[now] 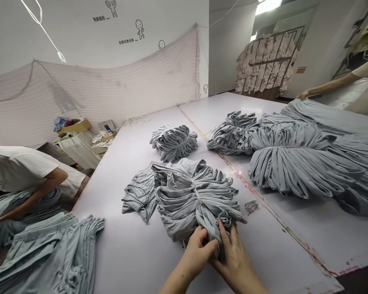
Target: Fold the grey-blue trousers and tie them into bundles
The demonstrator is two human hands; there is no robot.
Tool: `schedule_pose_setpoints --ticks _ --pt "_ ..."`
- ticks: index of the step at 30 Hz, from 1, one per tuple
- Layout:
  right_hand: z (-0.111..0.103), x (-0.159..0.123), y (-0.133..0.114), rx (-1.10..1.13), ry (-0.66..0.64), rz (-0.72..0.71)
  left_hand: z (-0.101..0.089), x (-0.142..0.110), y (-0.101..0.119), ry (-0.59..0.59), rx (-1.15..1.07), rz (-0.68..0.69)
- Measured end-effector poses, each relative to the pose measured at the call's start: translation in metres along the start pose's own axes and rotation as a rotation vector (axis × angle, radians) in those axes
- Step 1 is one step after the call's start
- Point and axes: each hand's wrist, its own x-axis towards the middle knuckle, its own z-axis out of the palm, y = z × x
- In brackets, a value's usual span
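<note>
A thick bundle of grey-blue garments [178, 204], tied round its middle with a pale strip, lies on the table in front of me. At its near edge my left hand [199, 249] has its fingers curled on the fabric, thumb pointing right. My right hand [233, 255] grips the same edge from the right, fingers laid over the folds and thumb underneath. Part of the fabric between the hands is hidden. Touching the bundle on its left is a smaller folded pile of garments [139, 192] with gathered edges.
Another tied bundle [174, 143] sits farther back. To the right, large bundles [294, 163] lie beyond a seam in the tabletop [125, 163]; a co-worker's hand [303, 94] touches cloth there. At left, another person [27, 175] bends beside stacked trousers [49, 253].
</note>
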Motion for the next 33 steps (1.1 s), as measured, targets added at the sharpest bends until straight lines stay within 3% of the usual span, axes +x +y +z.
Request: schedule_pose_setpoints --ticks 2,5,9,11,13,17,19,22,26,30,33 --pt "0.019 0.002 0.008 -0.033 0.036 -0.016 -0.006 -0.009 -0.009 0.047 0.057 -0.015" --pt "0.035 0.005 0.026 -0.066 0.061 -0.124 0.003 -0.023 -0.039 0.248 0.218 -0.01" --pt "0.037 0.003 0.045 -0.113 0.013 -0.262 0.034 -0.021 -0.084 0.419 0.522 0.001" --pt "0.033 0.004 0.051 -0.114 0.022 -0.298 0.04 -0.012 -0.1 0.485 0.636 -0.013" --pt "0.025 0.01 0.056 -0.058 0.042 -0.284 0.032 -0.002 -0.111 0.557 0.734 0.056" --pt "-0.006 0.036 0.059 0.229 0.037 -0.077 -0.009 0.002 -0.119 0.643 0.765 0.316" --pt "-0.026 0.054 0.055 0.373 0.004 0.01 -0.03 -0.003 -0.11 0.658 0.652 0.343" --pt "-0.057 0.08 0.04 0.494 -0.014 0.016 -0.055 -0.01 -0.077 0.679 0.35 0.196" --pt "-0.1 0.105 0.018 0.564 -0.03 -0.05 -0.08 -0.022 -0.011 0.525 -0.003 0.072" --pt "-0.154 0.137 -0.005 0.566 0.06 -0.141 -0.106 -0.041 0.061 0.387 -0.02 0.091" --pt "-0.174 0.185 -0.023 0.526 0.135 -0.214 -0.131 -0.027 0.092 0.452 0.004 0.157"
